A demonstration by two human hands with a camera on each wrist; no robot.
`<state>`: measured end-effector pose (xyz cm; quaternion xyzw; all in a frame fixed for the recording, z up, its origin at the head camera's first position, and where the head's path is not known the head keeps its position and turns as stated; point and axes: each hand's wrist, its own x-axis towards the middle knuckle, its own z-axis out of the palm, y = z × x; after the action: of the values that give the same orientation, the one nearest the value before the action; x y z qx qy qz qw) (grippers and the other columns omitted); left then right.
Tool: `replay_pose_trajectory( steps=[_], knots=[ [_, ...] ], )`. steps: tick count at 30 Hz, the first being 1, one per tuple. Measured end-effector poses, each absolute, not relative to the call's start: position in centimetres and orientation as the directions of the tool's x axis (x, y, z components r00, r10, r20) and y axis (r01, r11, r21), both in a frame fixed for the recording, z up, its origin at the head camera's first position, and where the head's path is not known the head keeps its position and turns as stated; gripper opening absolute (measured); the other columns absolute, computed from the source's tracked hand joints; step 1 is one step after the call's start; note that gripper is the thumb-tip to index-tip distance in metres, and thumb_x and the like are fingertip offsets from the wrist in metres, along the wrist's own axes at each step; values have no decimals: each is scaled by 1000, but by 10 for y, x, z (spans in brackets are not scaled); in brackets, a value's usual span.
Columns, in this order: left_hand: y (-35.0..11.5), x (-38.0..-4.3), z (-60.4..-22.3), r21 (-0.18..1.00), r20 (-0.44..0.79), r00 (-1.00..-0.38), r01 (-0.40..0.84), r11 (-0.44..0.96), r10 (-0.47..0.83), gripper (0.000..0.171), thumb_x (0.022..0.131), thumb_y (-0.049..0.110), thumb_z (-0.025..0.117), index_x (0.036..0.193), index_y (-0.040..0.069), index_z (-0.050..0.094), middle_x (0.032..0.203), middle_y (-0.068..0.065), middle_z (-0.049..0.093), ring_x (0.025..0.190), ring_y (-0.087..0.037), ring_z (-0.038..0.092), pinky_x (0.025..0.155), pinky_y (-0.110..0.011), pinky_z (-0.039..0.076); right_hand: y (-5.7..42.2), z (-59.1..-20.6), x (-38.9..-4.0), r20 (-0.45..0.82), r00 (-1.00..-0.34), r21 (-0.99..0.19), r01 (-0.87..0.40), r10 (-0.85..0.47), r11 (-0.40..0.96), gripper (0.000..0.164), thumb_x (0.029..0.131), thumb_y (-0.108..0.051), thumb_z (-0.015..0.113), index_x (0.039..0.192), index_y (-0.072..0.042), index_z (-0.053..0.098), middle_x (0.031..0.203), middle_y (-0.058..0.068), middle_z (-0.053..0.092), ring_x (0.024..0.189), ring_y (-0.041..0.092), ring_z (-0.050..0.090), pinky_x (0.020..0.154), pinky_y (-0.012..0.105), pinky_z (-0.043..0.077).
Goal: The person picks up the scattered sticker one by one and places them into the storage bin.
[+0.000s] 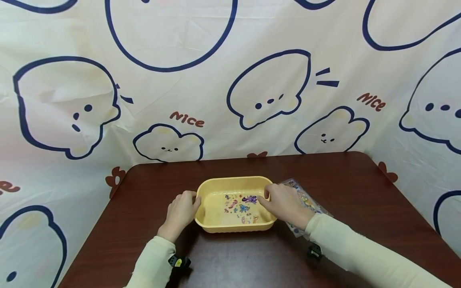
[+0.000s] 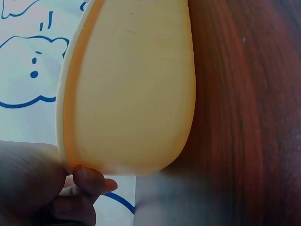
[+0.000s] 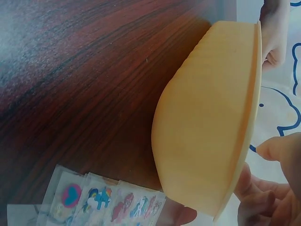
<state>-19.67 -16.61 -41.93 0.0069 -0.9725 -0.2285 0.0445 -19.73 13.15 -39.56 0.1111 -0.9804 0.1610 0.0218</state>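
Note:
A yellow plastic basin [image 1: 216,229] stands on the table, with colourful pony stickers or prints [image 1: 243,208] on its inside bottom. At its left end, my left hand [image 1: 180,212] grips the rim, fingers curled at the edge. My right hand [image 1: 286,202] holds the right end, its thumb over the inside and the other fingers at the outer wall. In the right wrist view the thumb [image 3: 273,148] stands a little off the rim. Clear sheets of pony stickers [image 1: 309,202] lie beside the basin, partly hidden under the right hand and forearm.
The dark brown wooden table [image 1: 162,180] reaches back to a white cloth [image 1: 216,96] printed with blue cartoon outlines, which also hangs along both sides. A dark wrist device [image 1: 179,262] sits on the left sleeve, another [image 1: 315,251] on the right.

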Motion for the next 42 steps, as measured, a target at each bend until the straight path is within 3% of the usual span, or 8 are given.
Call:
replay_pose_trajectory(
  steps=[17, 34, 42],
  knots=[
    [-165, -197, -421, 419, 78, -996, -13, 908, -50, 31, 98, 24, 61, 117, 3, 72, 95, -14, 75, 65, -20, 59, 55, -35, 45, 142, -391, -195, 105, -973, -336, -228, -204, 914, 31, 94, -41, 67, 75, -17, 63, 50, -5, 46, 48, 11, 46, 44, 26, 34],
    [-163, -195, -421, 426, 85, -995, -11, 905, -53, 32, 98, 23, 61, 118, 1, 72, 92, -14, 74, 63, -19, 58, 54, -34, 44, 168, -389, -193, 134, -973, -372, -226, -188, 901, 25, 95, -36, 66, 85, -14, 69, 60, -7, 58, 49, 7, 52, 46, 27, 41],
    [-163, -195, -420, 426, 95, -994, -6, 905, -51, 32, 97, 23, 60, 117, 1, 72, 92, -15, 74, 63, -20, 59, 54, -35, 44, 180, -394, -191, 158, -969, -393, -238, -189, 888, 23, 95, -36, 65, 84, -16, 69, 53, -7, 52, 46, 10, 47, 42, 27, 37]
  ],
)
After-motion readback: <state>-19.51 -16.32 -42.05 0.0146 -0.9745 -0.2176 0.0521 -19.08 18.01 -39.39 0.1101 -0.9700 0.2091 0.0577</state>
